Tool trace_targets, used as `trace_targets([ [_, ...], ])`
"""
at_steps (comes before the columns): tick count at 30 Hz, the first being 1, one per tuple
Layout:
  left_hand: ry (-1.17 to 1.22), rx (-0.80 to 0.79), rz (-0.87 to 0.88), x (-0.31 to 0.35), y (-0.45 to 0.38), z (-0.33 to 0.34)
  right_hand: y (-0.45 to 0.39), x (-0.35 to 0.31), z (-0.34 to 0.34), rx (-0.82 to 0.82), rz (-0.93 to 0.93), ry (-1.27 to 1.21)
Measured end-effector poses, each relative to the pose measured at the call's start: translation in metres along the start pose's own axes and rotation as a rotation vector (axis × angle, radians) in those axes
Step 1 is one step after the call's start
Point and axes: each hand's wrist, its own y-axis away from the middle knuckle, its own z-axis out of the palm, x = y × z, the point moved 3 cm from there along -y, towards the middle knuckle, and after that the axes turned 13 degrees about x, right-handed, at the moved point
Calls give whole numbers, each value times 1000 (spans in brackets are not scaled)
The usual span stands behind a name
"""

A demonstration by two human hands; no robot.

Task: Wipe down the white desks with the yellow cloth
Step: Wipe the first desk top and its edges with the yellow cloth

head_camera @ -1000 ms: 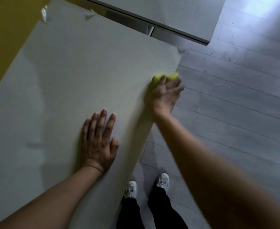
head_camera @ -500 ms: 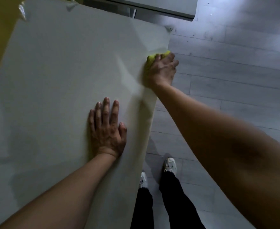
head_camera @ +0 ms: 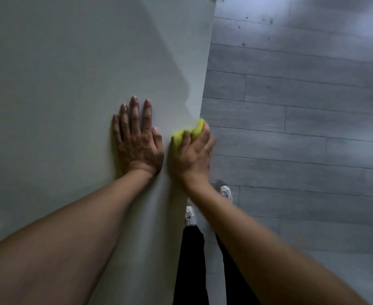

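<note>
The white desk [head_camera: 71,73] fills the left half of the head view, its right edge running down the middle. My left hand [head_camera: 137,137] lies flat on the desk top, fingers straight and pointing away from me. Just to its right, my right hand [head_camera: 194,155] grips the bunched yellow cloth [head_camera: 179,136] at the desk's right edge. The cloth shows only above and between the fingers; the rest is hidden under the hand. The right hand is slightly blurred.
Grey plank floor [head_camera: 302,106] lies to the right of the desk. My legs in black trousers [head_camera: 192,260] and white shoes [head_camera: 225,191] stand close against the desk's right edge.
My right hand with the yellow cloth has slid back along the desk's right edge, from near the far corner to beside my left hand. The left hand stays flat on the desk.
</note>
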Motion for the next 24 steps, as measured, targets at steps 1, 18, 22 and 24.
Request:
trace_targets([
  [1, -1, 2, -6, 0, 0, 0, -27, -13, 5, 9, -11, 2],
  [18, 11, 4, -13, -1, 1, 0, 21, 13, -8, -42, -18, 38],
  [22, 16, 20, -21, -1, 1, 2, -45, -22, 6, -1, -13, 37],
  [24, 21, 45, -25, -2, 0, 2, -89, -46, 14, 31, -10, 40],
])
